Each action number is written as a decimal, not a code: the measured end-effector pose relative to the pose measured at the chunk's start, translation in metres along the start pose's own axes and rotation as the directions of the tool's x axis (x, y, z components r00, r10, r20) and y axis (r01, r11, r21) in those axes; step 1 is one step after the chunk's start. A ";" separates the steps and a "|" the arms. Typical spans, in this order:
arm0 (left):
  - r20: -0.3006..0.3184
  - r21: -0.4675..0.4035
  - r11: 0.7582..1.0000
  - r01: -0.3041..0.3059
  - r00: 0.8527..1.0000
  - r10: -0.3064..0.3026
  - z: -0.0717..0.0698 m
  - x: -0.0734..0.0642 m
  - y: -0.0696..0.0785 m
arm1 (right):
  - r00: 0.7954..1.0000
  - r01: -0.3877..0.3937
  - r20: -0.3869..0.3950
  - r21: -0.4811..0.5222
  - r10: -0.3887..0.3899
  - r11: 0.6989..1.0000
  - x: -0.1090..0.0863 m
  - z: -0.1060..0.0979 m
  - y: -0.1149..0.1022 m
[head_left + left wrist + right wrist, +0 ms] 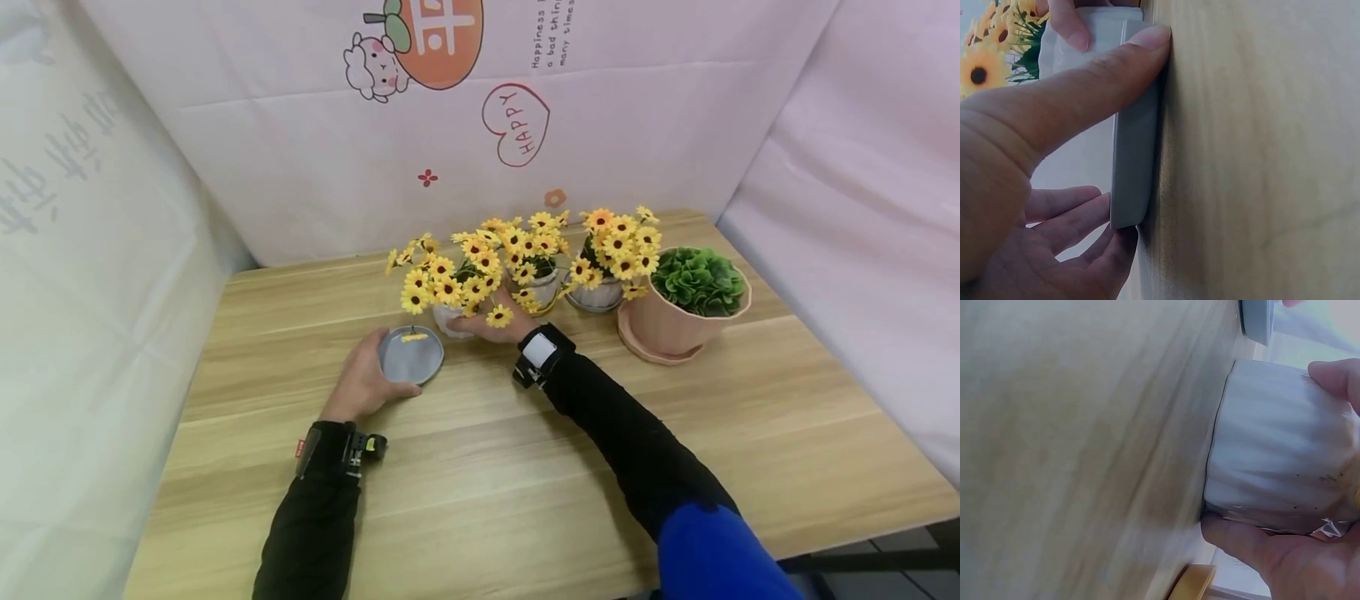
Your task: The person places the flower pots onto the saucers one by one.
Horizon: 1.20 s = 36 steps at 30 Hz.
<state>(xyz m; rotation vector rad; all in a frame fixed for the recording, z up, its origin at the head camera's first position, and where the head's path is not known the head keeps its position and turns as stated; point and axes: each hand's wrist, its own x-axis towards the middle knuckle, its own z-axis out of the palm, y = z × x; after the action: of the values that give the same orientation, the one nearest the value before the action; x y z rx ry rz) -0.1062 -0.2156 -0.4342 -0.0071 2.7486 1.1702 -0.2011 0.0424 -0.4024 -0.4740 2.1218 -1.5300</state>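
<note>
My left hand [362, 382] holds a round grey plant saucer [411, 360] by its left side, thumb at the near rim and fingers around the far side. The left wrist view shows this saucer [1137, 144] low over the wooden surface, with the thumb across its rim. Just to the right, my right hand [491, 327] grips a white flowerpot [1279, 444] of yellow daisy-like flowers [447, 287]. Its thumb and fingers are on opposite sides of the pot. The pot stands upright beside the saucer, with its base at the tabletop. Blossoms hide part of the right hand.
Two more pots of yellow flowers stand to the right, one white pot [545, 289] on a yellow saucer [1194, 582], another pot [600, 296] on a grey one. Beyond them is a pink pot [663, 321] with a green plant. Printed cloth [300, 167] hangs behind the wooden table [465, 483].
</note>
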 end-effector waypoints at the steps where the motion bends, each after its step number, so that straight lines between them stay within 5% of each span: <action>1: 0.000 0.001 1.000 0.002 1.000 -0.002 0.000 0.000 0.000 | 1.000 0.022 0.000 -0.001 -0.022 1.000 -0.002 0.000 0.000; 6: -0.004 0.010 1.000 0.004 1.000 -0.004 -0.001 0.000 0.002 | 0.988 0.151 -0.003 -0.066 -0.152 0.986 -0.006 0.000 0.004; 23: 0.005 0.015 1.000 0.019 1.000 -0.019 -0.002 0.000 0.005 | 0.995 0.099 0.009 -0.221 -0.099 0.970 -0.022 -0.001 0.013; 36: 0.002 0.003 1.000 0.013 1.000 -0.013 0.000 0.000 0.002 | 0.963 0.270 0.064 -0.201 -0.263 0.942 -0.039 0.005 0.017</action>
<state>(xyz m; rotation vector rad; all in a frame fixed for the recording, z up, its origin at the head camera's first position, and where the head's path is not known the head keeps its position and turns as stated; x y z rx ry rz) -0.1061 -0.2138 -0.4327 -0.0233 2.7440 1.1619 -0.1658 0.0652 -0.4129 -0.8890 2.2737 -1.4288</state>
